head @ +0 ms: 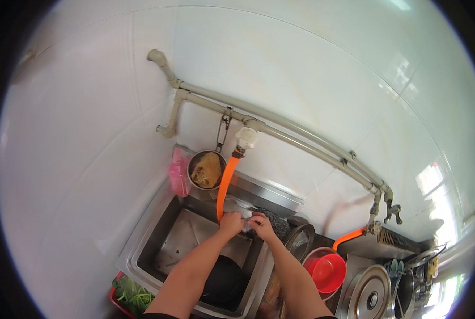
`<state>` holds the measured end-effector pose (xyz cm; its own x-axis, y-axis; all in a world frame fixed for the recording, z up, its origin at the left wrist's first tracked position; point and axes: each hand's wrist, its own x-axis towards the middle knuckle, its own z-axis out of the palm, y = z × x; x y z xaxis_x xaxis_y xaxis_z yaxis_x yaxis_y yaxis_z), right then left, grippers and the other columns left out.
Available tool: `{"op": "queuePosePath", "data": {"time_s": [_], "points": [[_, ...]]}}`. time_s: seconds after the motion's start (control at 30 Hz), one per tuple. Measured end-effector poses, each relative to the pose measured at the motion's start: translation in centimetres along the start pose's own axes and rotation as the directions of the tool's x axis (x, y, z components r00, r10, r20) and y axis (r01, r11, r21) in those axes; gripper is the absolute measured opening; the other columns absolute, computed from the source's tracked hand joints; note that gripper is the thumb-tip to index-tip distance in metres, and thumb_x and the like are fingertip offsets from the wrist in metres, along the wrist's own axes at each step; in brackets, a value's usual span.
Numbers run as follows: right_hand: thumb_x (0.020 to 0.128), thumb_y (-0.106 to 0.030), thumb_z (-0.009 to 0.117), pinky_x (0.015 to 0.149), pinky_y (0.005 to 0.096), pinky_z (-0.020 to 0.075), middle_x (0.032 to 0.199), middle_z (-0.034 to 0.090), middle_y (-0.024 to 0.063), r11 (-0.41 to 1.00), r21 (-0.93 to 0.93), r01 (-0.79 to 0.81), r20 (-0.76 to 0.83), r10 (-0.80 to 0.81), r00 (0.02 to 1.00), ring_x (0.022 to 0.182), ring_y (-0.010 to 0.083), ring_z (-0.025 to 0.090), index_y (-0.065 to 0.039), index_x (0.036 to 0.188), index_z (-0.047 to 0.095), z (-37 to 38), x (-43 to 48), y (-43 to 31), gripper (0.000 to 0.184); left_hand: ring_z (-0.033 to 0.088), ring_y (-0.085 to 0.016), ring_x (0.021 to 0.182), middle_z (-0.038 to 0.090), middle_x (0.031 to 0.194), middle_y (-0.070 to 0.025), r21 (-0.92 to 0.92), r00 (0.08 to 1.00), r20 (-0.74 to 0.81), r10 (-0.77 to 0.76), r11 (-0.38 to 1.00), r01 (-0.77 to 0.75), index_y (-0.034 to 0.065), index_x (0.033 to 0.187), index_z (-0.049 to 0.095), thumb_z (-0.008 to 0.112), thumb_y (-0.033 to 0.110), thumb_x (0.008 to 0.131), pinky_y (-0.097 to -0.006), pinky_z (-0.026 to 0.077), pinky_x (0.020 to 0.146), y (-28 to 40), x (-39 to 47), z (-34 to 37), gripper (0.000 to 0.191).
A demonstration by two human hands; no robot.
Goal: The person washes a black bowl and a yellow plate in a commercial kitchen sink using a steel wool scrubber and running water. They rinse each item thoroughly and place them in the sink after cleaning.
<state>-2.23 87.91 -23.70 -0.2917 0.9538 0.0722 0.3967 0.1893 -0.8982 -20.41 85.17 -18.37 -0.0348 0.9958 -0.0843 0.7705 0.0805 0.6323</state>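
Observation:
My left hand (232, 224) and my right hand (262, 227) meet over the back right rim of a stainless steel sink (257, 255). A small, pale, shiny item (246, 226) is pinched between them; it is too small and covered to name. An orange hose (225, 183) hangs from a white-headed tap (246, 138) and its lower part reaches my left hand. Beside my right hand lies a dark grey mesh-like bundle (276, 223). Under my left forearm, a round black pan (224, 281) rests in the sink, partly hidden.
Wall pipes (301, 143) run behind the sink. A pink bottle (178, 175) and a hanging ladle (207, 169) with a tan loofah-like sponge are at the back left. Leafy greens (132, 295) sit lower left. A red basin (328, 273) and a lidded pot (369, 293) stand right.

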Motion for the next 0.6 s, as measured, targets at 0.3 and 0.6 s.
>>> {"op": "queuePosePath", "data": {"time_s": [0.3, 0.6], "points": [[0.096, -0.038, 0.059, 0.092, 0.0397, 0.0474, 0.114, 0.063, 0.0195, 0.990, -0.078, -0.115, -0.210, 0.096, 0.973, 0.104, 0.0342, 0.061, -0.002, 0.109, 0.069, 0.4, 2.3, 0.7, 0.039, 0.065, -0.034, 0.100, 0.070, 0.106, -0.0138, -0.965, 0.936, 0.255, -0.243, -0.121, 0.231, 0.0066, 0.105, 0.068, 0.059, 0.023, 0.084, -0.0480, 0.051, 0.089, -6.3, -6.9, -5.8, 0.027], [0.085, -0.036, 0.067, 0.090, 0.0471, 0.0504, 0.117, 0.064, 0.0132, 0.233, -0.915, 0.329, 0.371, 0.168, 0.913, 0.109, 0.0338, 0.061, -0.009, 0.115, 0.066, 3.7, 0.6, -13.7, 0.040, 0.057, -0.035, 0.121, 0.062, 0.130, -0.0169, -0.697, 0.937, 0.118, -0.329, -0.699, -0.158, 0.0019, 0.125, 0.060, 0.056, 0.039, 0.098, -0.0522, 0.039, 0.109, -16.1, -12.4, -18.2, 0.046]]}}
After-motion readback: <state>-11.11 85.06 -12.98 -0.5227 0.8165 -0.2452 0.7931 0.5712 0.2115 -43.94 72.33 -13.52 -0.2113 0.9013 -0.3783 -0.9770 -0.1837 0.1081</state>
